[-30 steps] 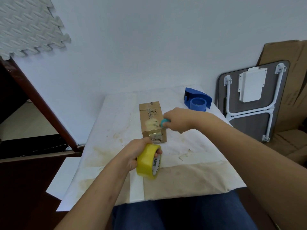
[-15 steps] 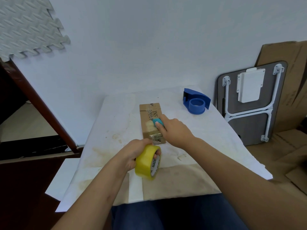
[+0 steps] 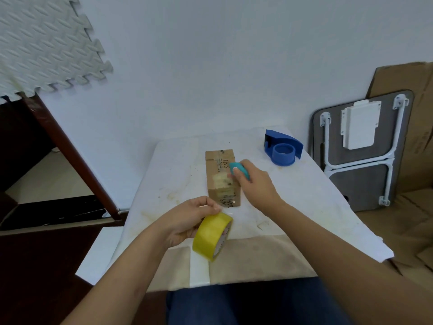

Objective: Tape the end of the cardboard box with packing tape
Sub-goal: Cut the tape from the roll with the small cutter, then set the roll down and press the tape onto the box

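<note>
A small brown cardboard box lies lengthwise on the white table, its near end facing me. My left hand grips a yellow roll of packing tape just in front of the box's near end. My right hand holds a small teal cutter against the right side of the box's top. A pale patch of tape shows on the box's top near the front edge.
A blue tape dispenser stands at the table's far right. A folded grey table and flattened cardboard lean against the wall at right. A dark wooden frame runs along the left. My legs sit under the near edge.
My right hand has slid the teal cutter farther along the box's top, away from me. My left hand has drawn the tape roll slightly nearer to me and tilted it.
</note>
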